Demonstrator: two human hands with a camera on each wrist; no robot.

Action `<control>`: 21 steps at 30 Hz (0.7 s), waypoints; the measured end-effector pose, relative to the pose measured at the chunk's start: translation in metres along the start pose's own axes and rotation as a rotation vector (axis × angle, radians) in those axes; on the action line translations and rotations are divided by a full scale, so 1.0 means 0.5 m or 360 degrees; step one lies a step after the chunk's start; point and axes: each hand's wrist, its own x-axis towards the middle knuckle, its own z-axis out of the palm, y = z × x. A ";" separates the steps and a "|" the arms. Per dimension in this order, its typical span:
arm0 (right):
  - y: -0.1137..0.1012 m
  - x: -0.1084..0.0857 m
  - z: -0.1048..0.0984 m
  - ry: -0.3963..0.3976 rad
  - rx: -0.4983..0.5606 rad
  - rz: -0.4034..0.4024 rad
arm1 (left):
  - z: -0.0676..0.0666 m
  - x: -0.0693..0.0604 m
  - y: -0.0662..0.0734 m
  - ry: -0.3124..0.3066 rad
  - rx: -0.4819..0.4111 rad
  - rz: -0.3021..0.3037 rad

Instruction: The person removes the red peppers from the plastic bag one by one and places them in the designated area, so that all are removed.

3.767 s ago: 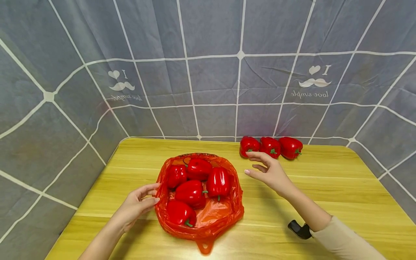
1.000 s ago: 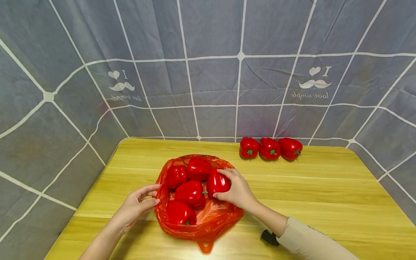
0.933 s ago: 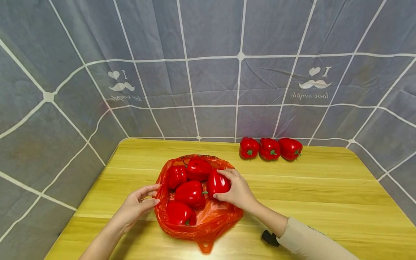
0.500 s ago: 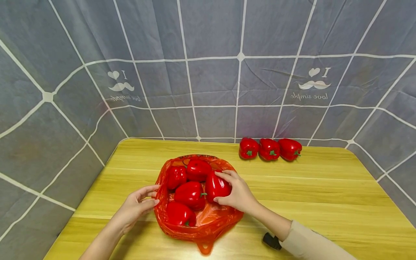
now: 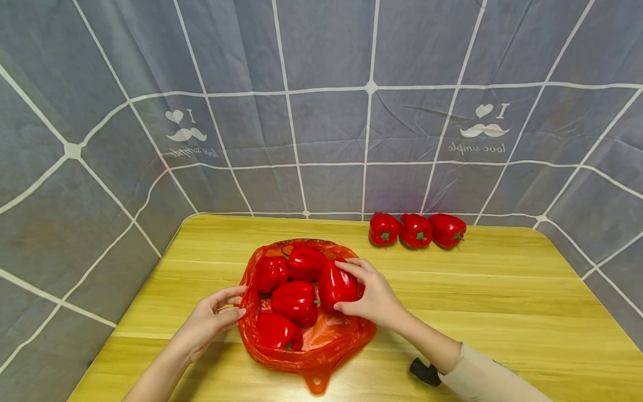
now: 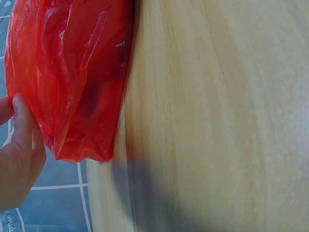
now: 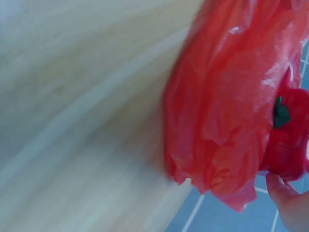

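Note:
A red plastic bag (image 5: 326, 335) stands wide open on the table with several red bell peppers (image 5: 295, 301) inside. My left hand (image 5: 211, 318) holds the bag's left rim; in the left wrist view its fingertips meet the red plastic. At the right side of the opening, my right hand (image 5: 374, 296) grips one bell pepper (image 5: 337, 285) between thumb and fingers. That pepper sits slightly above the others, its green stem showing in the right wrist view beside the bag (image 7: 222, 111). Part of it is hidden by my fingers.
Three more red bell peppers (image 5: 416, 230) lie in a row at the back right of the wooden table (image 5: 502, 290). A grey curtain with white lines (image 5: 331, 128) surrounds the back and sides. A black strap-like piece (image 5: 425, 372) sits by my right sleeve.
My right hand has come from above the table, right of the bag, to grip the rightmost pepper in it. Over the last half second that pepper rises slightly. My left hand stays put.

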 end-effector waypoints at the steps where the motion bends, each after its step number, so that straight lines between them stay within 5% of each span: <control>1: -0.002 0.000 -0.002 -0.0002 0.0016 0.0001 | 0.000 0.000 0.000 -0.0001 0.0001 0.0000; 21: -0.029 0.010 -0.050 -0.0038 0.0127 0.0013 | -0.001 -0.001 0.000 -0.0010 0.0003 0.0008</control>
